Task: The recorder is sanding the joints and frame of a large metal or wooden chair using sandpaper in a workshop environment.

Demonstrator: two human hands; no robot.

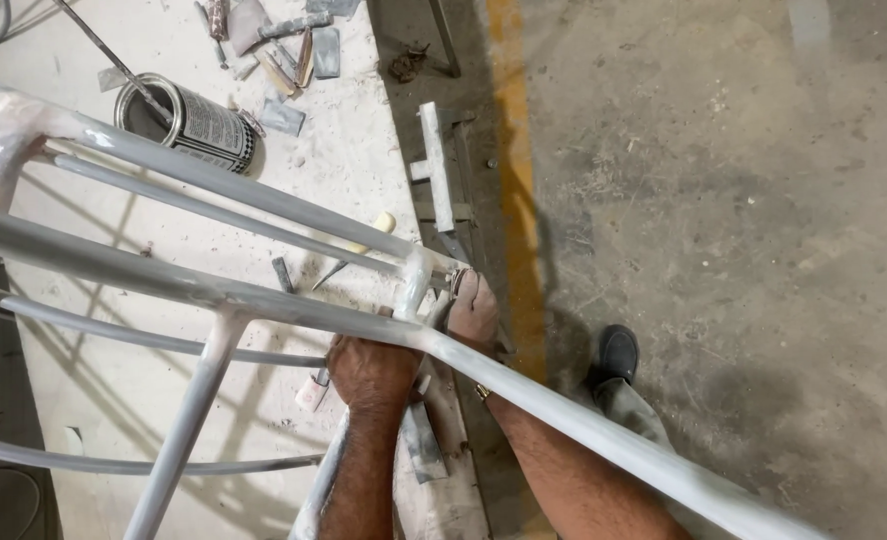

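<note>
Grey primed tubular metal frame (264,300) lies across dusty white workbench (354,170). Left hand (372,372) clenched on lower tube under main rail. Right hand (476,308) pinches frame's corner joint; grip details unclear. Beyond: open paint can (189,122), scattered putty scrapers (289,50).

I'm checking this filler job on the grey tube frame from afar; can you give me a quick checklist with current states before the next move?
1. Left hand on the grey tube frame: ok, it grips below the long rail.
2. Right hand at the joint: ok, fingertips press there.
3. Tool in right hand: cannot tell.
4. Open can within reach: ok, lying tilted on the bench.
5. Shoe on the floor: ok.
</note>
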